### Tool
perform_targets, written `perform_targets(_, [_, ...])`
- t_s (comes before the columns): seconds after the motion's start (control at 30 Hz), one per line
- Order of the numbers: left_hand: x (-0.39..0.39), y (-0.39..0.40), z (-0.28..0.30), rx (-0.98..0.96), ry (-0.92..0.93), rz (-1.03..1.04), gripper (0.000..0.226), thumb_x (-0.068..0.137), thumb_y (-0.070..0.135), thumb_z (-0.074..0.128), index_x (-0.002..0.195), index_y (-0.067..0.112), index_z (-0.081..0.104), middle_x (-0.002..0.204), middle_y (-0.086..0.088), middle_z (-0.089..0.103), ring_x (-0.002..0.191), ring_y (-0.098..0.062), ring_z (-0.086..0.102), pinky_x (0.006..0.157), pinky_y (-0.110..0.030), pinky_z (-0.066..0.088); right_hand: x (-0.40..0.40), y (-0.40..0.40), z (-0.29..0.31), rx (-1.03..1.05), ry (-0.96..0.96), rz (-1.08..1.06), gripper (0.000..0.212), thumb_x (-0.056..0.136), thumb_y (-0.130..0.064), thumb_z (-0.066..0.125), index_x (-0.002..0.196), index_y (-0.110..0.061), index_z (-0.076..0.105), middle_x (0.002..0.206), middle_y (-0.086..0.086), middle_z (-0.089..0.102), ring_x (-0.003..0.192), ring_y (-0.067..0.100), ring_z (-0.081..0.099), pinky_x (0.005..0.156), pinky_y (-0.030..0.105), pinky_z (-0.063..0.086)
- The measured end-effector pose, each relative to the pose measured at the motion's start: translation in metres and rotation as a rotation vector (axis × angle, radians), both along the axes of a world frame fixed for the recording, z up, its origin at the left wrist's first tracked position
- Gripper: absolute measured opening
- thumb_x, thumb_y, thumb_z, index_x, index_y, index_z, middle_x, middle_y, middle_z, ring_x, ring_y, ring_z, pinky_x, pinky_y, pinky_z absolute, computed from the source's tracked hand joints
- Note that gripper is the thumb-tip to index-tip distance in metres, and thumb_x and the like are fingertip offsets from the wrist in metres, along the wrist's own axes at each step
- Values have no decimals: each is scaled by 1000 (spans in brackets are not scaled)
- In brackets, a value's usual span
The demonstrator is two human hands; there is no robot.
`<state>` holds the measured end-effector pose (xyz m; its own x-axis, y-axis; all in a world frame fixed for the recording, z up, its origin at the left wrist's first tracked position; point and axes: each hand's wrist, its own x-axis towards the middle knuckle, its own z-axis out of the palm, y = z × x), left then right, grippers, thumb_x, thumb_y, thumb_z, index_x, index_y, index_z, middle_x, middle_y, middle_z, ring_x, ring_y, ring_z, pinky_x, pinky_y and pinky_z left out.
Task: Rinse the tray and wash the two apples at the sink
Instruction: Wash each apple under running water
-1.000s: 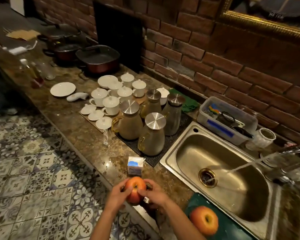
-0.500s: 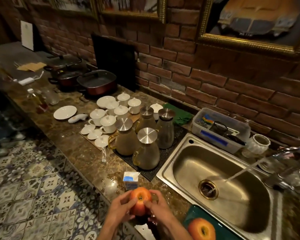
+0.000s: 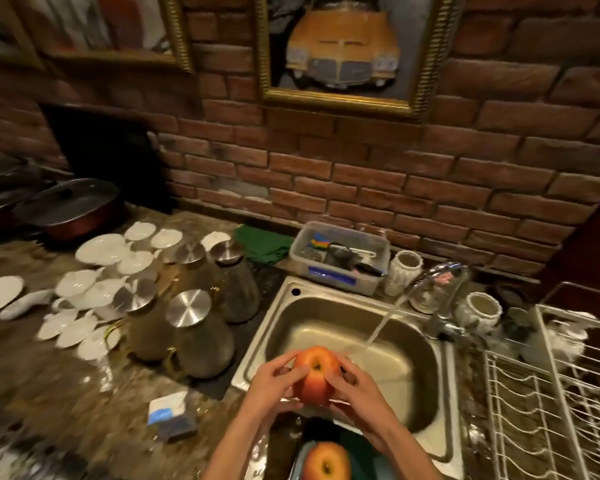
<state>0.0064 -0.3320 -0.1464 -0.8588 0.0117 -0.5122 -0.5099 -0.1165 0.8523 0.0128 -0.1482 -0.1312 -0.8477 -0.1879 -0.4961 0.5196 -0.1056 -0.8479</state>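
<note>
Apple number one, a round red-orange fruit point(image 3: 315, 374), is held stem-dimple up above the near-left corner of the stainless steel sink point(image 3: 426, 403). To its left, the left hand point(image 3: 270, 382) curls its fingers against the apple's side; to its right, the right hand point(image 3: 355, 393) grips the opposite side. Right of both, water streams from the chrome tap point(image 3: 437, 271) into the sink. Below the sink's front edge, a second red-orange apple point(image 3: 326, 460) lies on the green tray point(image 3: 352, 448).

I see a red brick wall point(image 3: 378, 188) filling the view from nine to three o'clock, a gilt-framed car picture point(image 3: 342, 50) at twelve, and a dim mottled stone counter point(image 3: 49, 386) at eight.
</note>
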Motion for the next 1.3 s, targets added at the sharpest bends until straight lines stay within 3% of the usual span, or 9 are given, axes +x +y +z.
perform_targets(0.1, [-27, 33, 5, -23, -4, -120, 44, 81, 27, 81, 123, 29, 69, 111, -7, 69, 98, -26, 71, 64, -32, 60, -12, 25, -1, 18, 19, -89, 38, 88, -29, 70, 125, -35, 65, 121, 0, 72, 108, 23, 71, 80, 32, 59])
perform_targets(0.37, [-86, 95, -2, -23, -20, -268, 27, 82, 32, 78, 104, 46, 74, 121, -5, 65, 108, -30, 67, 71, -40, 64, -48, 75, -22, 53, 13, -238, 51, 93, -32, 63, 142, -26, 53, 134, 8, 60, 108, 24, 69, 69, 27, 60])
perform_targets(0.5, [-111, 111, -15, -23, -40, -292, 41, 84, 30, 77, 124, 34, 69, 129, -12, 62, 113, -27, 65, 84, -51, 62, -69, 87, -33, 55, 0, -312, 43, 92, -28, 65, 135, -25, 59, 128, 10, 63, 105, 26, 69, 65, 27, 59])
perform_targets(0.73, [-140, 129, -29, 56, -73, -300, 49, 87, 21, 74, 134, 29, 62, 131, -14, 59, 115, -28, 64, 82, -42, 63, -102, 95, -42, 40, -21, -404, 31, 96, -34, 58, 124, -22, 56, 125, 9, 60, 105, 28, 66, 63, 30, 59])
perform_targets(0.9, [-152, 141, -39, 22, -80, -297, 48, 87, 31, 75, 132, 36, 61, 132, -6, 56, 117, -27, 61, 90, -47, 60, -122, 98, -57, 49, -58, -441, 33, 100, -33, 51, 129, -16, 46, 129, 14, 56, 108, 29, 61, 66, 35, 55])
perform_targets(1.03, [-159, 144, -47, 46, -160, -307, 50, 88, 45, 70, 136, 38, 57, 139, -1, 51, 123, -27, 56, 92, -47, 59, -126, 101, -69, 37, -50, -396, 28, 100, -36, 51, 127, -30, 52, 137, 9, 55, 116, 26, 60, 79, 37, 56])
perform_targets(1.13, [-162, 145, -54, 134, -240, -317, 40, 91, 52, 62, 127, 36, 63, 136, -3, 57, 120, -28, 59, 89, -54, 59, -119, 103, -79, 63, -26, -306, 49, 91, -48, 57, 139, -39, 49, 142, -2, 49, 122, 18, 55, 84, 31, 57])
perform_targets(1.23, [-160, 147, -60, 247, -315, -321, 41, 90, 57, 61, 122, 32, 65, 130, -10, 62, 113, -36, 67, 82, -56, 60, -109, 102, -89, 163, 53, -279, 54, 85, -49, 63, 137, -41, 50, 144, -1, 46, 130, 25, 51, 103, 48, 52])
perform_targets(1.3, [-159, 151, -62, 277, -373, -283, 51, 88, 60, 61, 127, 28, 60, 131, -14, 61, 109, -40, 68, 82, -58, 60, -104, 100, -94, 237, 128, -295, 48, 83, -43, 66, 130, -39, 55, 140, -1, 47, 129, 23, 50, 106, 49, 50])
